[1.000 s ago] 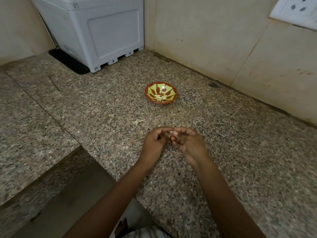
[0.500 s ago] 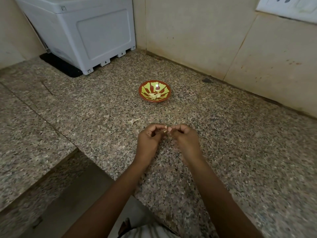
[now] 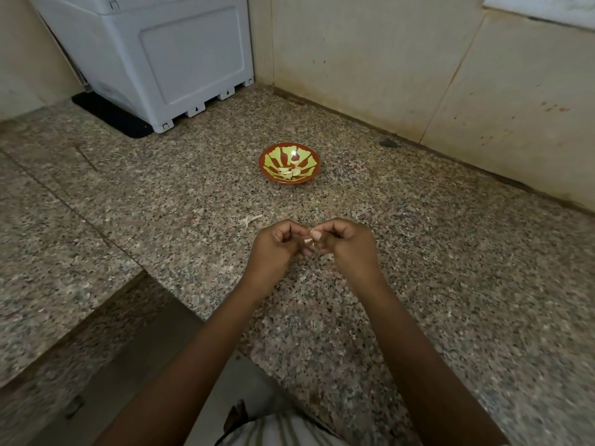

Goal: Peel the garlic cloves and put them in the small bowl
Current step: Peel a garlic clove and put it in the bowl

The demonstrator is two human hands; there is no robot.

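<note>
A small red bowl (image 3: 314,160) with a yellow-green pattern stands on the granite counter and holds several peeled garlic cloves (image 3: 291,171). Nearer to me, my left hand (image 3: 277,249) and my right hand (image 3: 349,244) meet above the counter with their fingers curled. Between the fingertips sits a small garlic clove (image 3: 309,241) with brownish skin, pinched from both sides. Most of the clove is hidden by my fingers.
A scrap of garlic skin (image 3: 250,219) lies on the counter left of my hands. A grey plastic appliance (image 3: 161,56) on a black mat stands in the far left corner. Tiled walls (image 3: 386,59) close the back and right. The counter edge drops off at lower left.
My hands stay together on the clove while the fingers shift slightly. The view has tipped down a little, so the bowl and hands sit a bit lower-left than one second ago.
</note>
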